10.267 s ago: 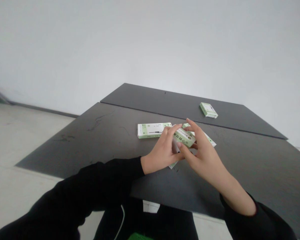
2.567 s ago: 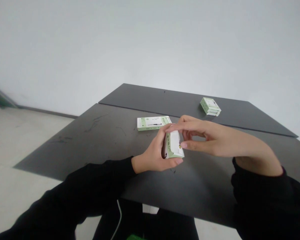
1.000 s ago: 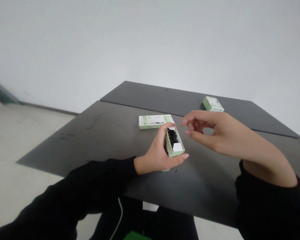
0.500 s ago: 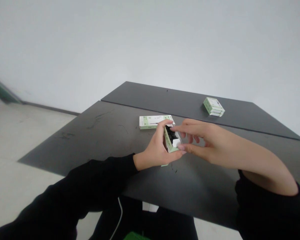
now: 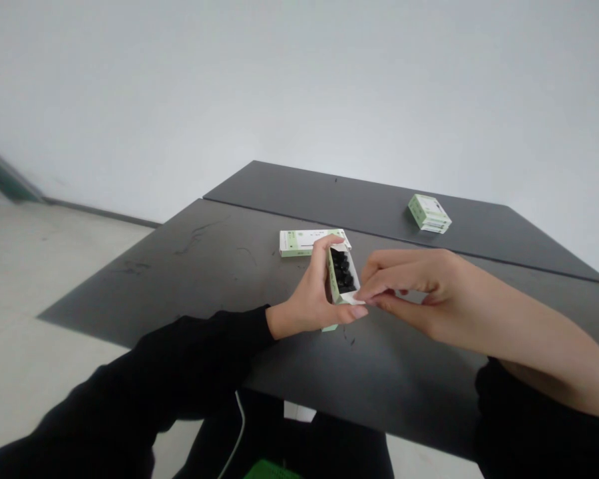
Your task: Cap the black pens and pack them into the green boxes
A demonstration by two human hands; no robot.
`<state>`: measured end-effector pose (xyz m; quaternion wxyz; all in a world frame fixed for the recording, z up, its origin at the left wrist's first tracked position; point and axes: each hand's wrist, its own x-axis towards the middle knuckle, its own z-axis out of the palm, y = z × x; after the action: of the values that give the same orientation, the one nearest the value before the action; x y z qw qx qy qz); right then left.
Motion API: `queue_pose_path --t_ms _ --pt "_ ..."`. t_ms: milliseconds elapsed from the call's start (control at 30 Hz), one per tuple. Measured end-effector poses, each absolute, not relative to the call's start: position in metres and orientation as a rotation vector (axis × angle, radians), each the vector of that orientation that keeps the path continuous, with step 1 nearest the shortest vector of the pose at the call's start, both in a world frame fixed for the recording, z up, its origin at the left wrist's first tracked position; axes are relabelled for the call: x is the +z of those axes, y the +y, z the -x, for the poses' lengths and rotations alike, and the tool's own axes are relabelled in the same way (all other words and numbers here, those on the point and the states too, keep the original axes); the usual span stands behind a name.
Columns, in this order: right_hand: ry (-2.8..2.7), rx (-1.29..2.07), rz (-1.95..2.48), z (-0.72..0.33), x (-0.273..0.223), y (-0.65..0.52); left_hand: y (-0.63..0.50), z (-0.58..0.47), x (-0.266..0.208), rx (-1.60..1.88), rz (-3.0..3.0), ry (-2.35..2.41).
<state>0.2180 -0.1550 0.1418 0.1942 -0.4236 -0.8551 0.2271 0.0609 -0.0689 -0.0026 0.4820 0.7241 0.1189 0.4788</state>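
Observation:
My left hand (image 5: pixel 313 296) is wrapped around a small green and white carton (image 5: pixel 335 283), its open end tilted up toward me. Packed inside the carton are several black pieces (image 5: pixel 344 269), too small to name. At the near edge of the opening, the thumb and index finger of my right hand (image 5: pixel 409 286) pinch a white end flap (image 5: pixel 352 299). Just behind my left hand lies another green and white carton (image 5: pixel 299 241), flat on the table.
A dark grey table (image 5: pixel 219 259) with a seam across it spans the view. Toward its far right sits a stack of similar cartons (image 5: pixel 430 213). Beyond the table is a pale wall (image 5: pixel 299 93). Something green (image 5: pixel 269 470) shows at the bottom, near my lap.
My right fingers have left the black pieces inside the carton and moved down to pinch the near flap. More of the black contents shows. My left hand keeps its grip.

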Motion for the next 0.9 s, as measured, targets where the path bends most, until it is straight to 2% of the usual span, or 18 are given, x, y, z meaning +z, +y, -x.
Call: queue_pose_path --t_ms 167,400,700,900 --pt "-2.450 0.796 1.240 -0.226 0.147 -0.161 -0.070 -0.060 0.002 1.224 -1.790 0.287" --pt "-2.262 0.380 1.326 -0.234 0.145 -0.147 -0.076 -0.060 0.002 1.103 -1.835 0.092" --pt "-2.064 0.465 1.479 -0.218 0.122 -0.126 -0.076 -0.063 -0.005 1.053 -1.776 -0.014" --pt "-1.871 1.027 1.352 -0.224 0.113 -0.114 -0.080 -0.065 -0.005 1.125 -1.731 -0.019"
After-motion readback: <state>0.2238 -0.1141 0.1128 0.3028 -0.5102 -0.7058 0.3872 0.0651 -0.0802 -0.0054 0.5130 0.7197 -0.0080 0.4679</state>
